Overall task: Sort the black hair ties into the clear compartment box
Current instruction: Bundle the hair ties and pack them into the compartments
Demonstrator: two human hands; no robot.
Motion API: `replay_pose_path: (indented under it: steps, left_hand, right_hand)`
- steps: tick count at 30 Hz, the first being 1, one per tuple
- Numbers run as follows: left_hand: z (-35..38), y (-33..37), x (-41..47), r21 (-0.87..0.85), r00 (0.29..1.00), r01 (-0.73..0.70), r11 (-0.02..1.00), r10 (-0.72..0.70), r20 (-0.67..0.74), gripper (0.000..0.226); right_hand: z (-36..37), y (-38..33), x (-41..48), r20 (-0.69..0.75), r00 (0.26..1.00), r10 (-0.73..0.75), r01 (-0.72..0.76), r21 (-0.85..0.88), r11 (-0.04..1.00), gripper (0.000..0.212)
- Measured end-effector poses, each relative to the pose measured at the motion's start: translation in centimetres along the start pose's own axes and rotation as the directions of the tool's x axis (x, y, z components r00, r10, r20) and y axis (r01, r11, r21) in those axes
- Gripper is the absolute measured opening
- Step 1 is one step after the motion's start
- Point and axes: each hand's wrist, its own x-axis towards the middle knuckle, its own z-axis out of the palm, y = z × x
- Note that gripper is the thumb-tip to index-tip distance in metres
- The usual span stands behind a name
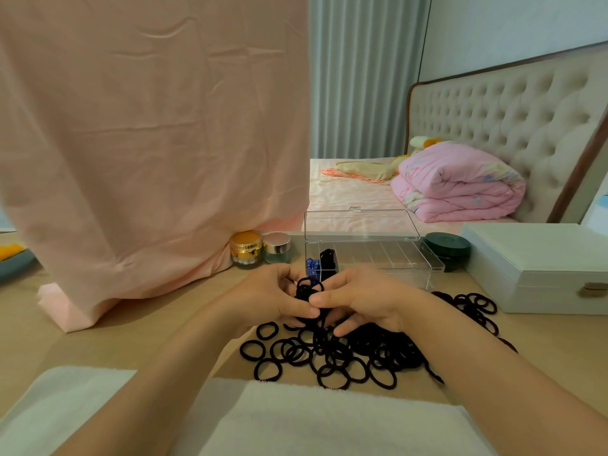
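— While both hands sit over the pile, what are the fingers on?
— Left hand [274, 299] and right hand [363, 302] both pinch a small bunch [307, 289] of black ties. Their fingers curl round it and the thumbs press on its front, just above the surface [158, 327].
— And the rest?
— Most ties [348, 353] lie loose and overlapping on the surface, under the hands and off to the right. A few are already in a left-hand cell of the open box [411, 266], beside a cell of blue bits [312, 266].
— How will they handle?
— Light, soft and stretchy, I'd judge, with nothing to break. They snag on each other, so a pull may drag neighbours along. Best to pinch several loops together across the band, squeeze them flat, and drop them straight into the cell, since a loose bunch would likely spring open
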Motion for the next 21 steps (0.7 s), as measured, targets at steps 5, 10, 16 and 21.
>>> replay_pose_path:
  steps: [5,10,16,21]
  left_hand:
    - [-0.2,0.4,-0.2,-0.045,0.999,-0.033,0.998,0.034,0.027,0.039]
    - [-0.4,0.9,0.8,-0.092,0.988,-0.135,0.987,0.128,-0.083,0.031]
    - [-0.6,3.9,3.8,0.028,0.971,-0.236,0.971,0.237,-0.015,0.033]
    - [0.0,4.0,7.6,0.367,0.915,-0.270,0.890,0.355,-0.189,0.014]
  right_hand:
    - [-0.6,-0.2,-0.1,-0.106,0.993,-0.054,0.062,0.067,0.996,0.021]
    - [-0.9,-0.9,-0.4,-0.094,0.991,-0.097,0.112,0.170,0.979,0.020]
    - [-4.1,-2.5,-0.8,-0.236,0.965,-0.118,0.165,0.191,0.968,0.025]
    - [-6.3,-2.6,0.8,-0.526,0.840,-0.136,0.137,-0.036,0.990,0.021]
